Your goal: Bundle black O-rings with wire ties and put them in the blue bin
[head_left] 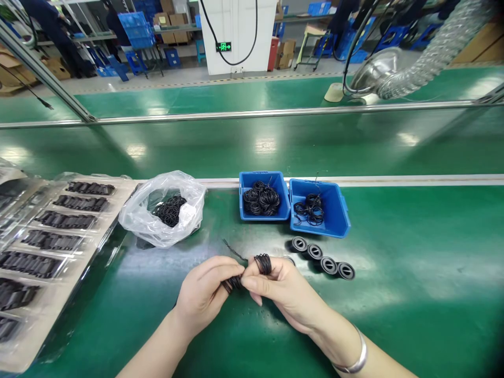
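Observation:
Low in the middle of the head view, my left hand [208,289] and my right hand [275,283] meet with closed fingertips. Between them is a bundle of thin black loops [233,283], pinched from both sides; whether they are separate rings or one coiled cord I cannot tell. More black loops [263,264] are wrapped round a finger of my right hand. A thin black strand [234,249] sticks out beyond my left fingertips. Several round black caps [328,265] with slotted faces lie in a slanting row right of my right hand, one partly hidden behind it.
Two blue bins [287,210] hold coiled black loops. A clear plastic bag [189,220] of small black rings stands left of them. Trays [114,210] of black parts fill the left side. A metal rail [220,114] crosses behind; a flexible duct [437,52] hangs upper right.

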The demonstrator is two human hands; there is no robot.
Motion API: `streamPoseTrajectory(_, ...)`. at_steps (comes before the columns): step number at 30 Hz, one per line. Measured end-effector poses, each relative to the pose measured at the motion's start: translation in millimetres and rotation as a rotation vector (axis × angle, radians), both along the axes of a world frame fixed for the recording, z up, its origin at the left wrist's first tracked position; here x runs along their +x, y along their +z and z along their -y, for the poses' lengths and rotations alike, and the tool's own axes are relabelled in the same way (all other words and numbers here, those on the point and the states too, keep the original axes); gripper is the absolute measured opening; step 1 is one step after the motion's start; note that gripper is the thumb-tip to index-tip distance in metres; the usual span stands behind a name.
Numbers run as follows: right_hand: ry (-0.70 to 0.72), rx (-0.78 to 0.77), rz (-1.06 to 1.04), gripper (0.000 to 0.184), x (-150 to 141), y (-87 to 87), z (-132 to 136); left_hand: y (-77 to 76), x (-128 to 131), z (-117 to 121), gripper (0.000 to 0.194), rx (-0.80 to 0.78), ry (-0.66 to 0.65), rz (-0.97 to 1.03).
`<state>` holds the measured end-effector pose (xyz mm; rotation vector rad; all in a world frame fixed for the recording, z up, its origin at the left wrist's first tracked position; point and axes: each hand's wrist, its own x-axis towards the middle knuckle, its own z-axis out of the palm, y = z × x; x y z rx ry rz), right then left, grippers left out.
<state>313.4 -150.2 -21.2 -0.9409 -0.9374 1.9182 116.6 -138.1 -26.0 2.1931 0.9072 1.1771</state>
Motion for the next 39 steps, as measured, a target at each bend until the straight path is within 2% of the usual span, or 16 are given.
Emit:
streamPoseTrajectory(5,-0.032,-0.002,0.065,0.036,1,1.4,0,-1.1,-1,-1,0.031,0.095,-0.01,-0.047)
streamPoseTrajectory(10,-0.027,-0.09,0.118,0.035,0,2.4,0,-7.5,-5,0,0.034,0.179,-0.015,-0.093)
streamPoseTrajectory(18,0.003,-0.148,0.036,0.03,0,0.9,0,-9.1,-10,-1,0.037,0.23,-0.031,-0.163)
streamPoseTrajectory(24,-0.004,-0.161,-0.09,0.029,0,-0.4,-2,-7.1,-8,0,0.036,0.153,-0.031,-0.078)
streamPoseTrajectory(30,-0.011,-0.133,0.012,0.029,-1,0.2,0,-9.1,-8,-1,0.034,0.15,-0.04,-0.08)
streamPoseTrajectory(33,-0.019,-0.115,-0.013,0.026,0,-1.3,0,-6.8,-7,-1,0.036,0.116,-0.049,-0.051)
streamPoseTrajectory(36,-0.057,-0.121,-0.135,0.024,3,-1.6,-2,-4.1,-6,2,0.038,-0.008,-0.004,0.05)
streamPoseTrajectory(39,-0.154,-0.182,-0.317,0.019,5,0.4,-5,-4.8,-6,4,0.037,-0.198,0.066,0.203)
